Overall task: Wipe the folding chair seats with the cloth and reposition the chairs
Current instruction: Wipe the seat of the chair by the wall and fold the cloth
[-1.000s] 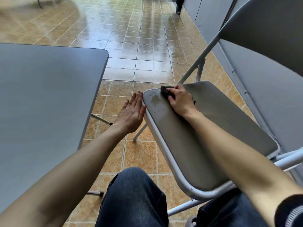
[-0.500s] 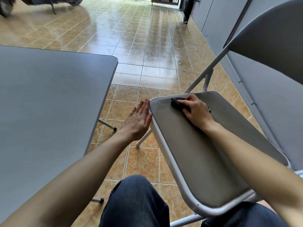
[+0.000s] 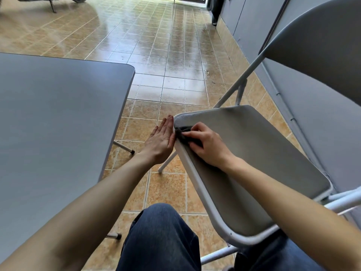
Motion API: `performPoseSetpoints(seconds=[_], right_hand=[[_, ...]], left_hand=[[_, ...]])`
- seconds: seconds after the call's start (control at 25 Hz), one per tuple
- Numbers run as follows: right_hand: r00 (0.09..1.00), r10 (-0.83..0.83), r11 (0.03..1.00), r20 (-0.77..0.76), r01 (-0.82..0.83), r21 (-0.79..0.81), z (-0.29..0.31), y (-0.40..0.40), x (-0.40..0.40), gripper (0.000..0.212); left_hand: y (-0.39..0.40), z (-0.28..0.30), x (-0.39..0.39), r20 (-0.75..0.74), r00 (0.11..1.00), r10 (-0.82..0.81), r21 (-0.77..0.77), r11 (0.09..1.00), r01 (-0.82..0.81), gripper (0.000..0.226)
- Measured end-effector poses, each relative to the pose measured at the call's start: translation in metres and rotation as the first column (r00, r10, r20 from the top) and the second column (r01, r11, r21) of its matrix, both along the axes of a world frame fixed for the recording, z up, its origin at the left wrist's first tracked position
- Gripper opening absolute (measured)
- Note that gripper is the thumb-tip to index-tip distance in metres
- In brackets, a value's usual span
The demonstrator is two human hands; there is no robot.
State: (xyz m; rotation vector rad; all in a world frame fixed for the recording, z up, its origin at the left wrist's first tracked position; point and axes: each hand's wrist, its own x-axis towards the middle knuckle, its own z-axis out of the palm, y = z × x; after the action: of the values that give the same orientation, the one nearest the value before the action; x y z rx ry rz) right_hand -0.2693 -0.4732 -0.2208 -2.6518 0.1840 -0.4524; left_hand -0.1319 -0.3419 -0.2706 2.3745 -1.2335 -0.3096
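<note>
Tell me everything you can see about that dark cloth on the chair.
The cloth is small, dark grey, soft and bunched up. It lies at the left edge of the grey chair seat, near its far corner. The right hand presses on it, hiding most of it. The left hand is open and flat against the seat's rim beside it.

Folding chair (image 3: 277, 133): grey seat (image 3: 263, 159) in a pale metal rim, unfolded, seat tilted in this view with its front corner toward the upper left. Grey backrest (image 3: 322, 51) rises at upper right on pale tubular legs; one leg foot rests on the tiled floor below the seat edge. Cloth (image 3: 183, 133): small, dark grey, bunched, lying on the seat at its front-left corner, touching the rim and partly hidden.
</note>
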Motion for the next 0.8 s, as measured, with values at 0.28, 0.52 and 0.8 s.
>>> performPoseSetpoints(seconds=[0.28, 0.52, 0.8], right_hand=[[0.969, 0.224, 0.974, -0.102, -0.219, 0.058, 0.015, 0.019, -0.130, 0.033], [0.933, 0.319, 0.947, -0.164, -0.310, 0.081, 0.017, 0.033, -0.175, 0.034], [0.860, 0.456, 0.826, -0.229, -0.505, -0.250, 0.009, 0.060, -0.177, 0.025]], left_hand=[[-0.003, 0.007, 0.002, 0.011, 1.000, -0.006, 0.013, 1.000, 0.006, 0.060], [-0.002, 0.004, -0.002, 0.023, 1.000, -0.006, 0.017, 1.000, 0.005, 0.063], [-0.001, 0.001, -0.001, 0.031, 1.000, -0.003, 0.029, 1.000, 0.002, 0.063]])
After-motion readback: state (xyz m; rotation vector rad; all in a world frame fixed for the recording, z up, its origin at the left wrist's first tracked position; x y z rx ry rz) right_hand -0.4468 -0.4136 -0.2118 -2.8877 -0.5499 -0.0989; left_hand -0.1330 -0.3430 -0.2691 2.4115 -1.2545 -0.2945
